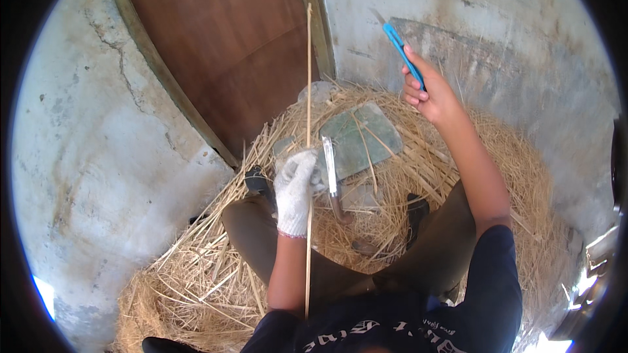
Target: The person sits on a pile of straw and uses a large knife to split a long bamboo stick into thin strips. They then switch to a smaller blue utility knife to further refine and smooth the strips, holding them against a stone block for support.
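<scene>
A white knitted glove covers my left hand [296, 186], which is closed round a long thin bamboo strip [309, 91]. The strip stands almost straight up and down in view, its far end in front of the brown door and its near end by my body. My bare right hand [425, 88] is raised to the right, fingers wrapped round a blue utility knife [404, 52]. Its blade is out and points up and left, well apart from the strip. Just right of the glove lies a knife [330, 170] with a long pale blade and a brown handle.
Pale straw-like shavings and strips [209, 274] cover the floor around my bent legs. A greenish flat slab [363, 137] lies ahead, with several loose strips across it. A brown door [222, 39] stands beyond at the left. Worn plaster walls [484, 46] close in on both sides.
</scene>
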The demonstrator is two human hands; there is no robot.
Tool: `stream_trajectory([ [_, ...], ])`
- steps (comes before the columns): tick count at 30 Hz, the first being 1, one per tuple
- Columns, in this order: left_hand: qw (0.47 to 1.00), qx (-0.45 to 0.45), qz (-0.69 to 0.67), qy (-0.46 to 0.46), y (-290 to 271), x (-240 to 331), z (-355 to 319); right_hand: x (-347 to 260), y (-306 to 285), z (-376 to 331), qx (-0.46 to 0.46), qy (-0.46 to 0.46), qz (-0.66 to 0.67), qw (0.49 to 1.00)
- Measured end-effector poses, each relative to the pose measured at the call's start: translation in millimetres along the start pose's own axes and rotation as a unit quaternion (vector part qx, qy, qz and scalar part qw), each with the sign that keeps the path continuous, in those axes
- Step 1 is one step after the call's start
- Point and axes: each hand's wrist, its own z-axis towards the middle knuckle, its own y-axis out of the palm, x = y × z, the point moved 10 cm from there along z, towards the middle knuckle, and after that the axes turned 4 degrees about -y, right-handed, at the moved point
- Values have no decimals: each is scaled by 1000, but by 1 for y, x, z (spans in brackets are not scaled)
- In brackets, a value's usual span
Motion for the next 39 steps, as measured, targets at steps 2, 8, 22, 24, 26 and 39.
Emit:
stream_trajectory([
  [2,1000,8,6,-10,4,-3,-4,-2,3,-7,-1,-12,-14,1000],
  [8,982,-57,-160,-79,25,-6,-3,-5,13,-9,-8,-7,-90,996],
  [22,962,-106,-167,-189,34,-27,-11,59,78,-32,-169,-146,-610,760],
  [24,975,-106,-102,-169,42,-22,-10,74,77,-36,-131,-256,-658,696],
  [26,978,-112,-88,-153,40,-22,-7,93,82,-43,-168,-281,-675,661],
  [39,983,-25,118,-139,48,-42,-34,52,16,10,-44,-240,-711,660],
])
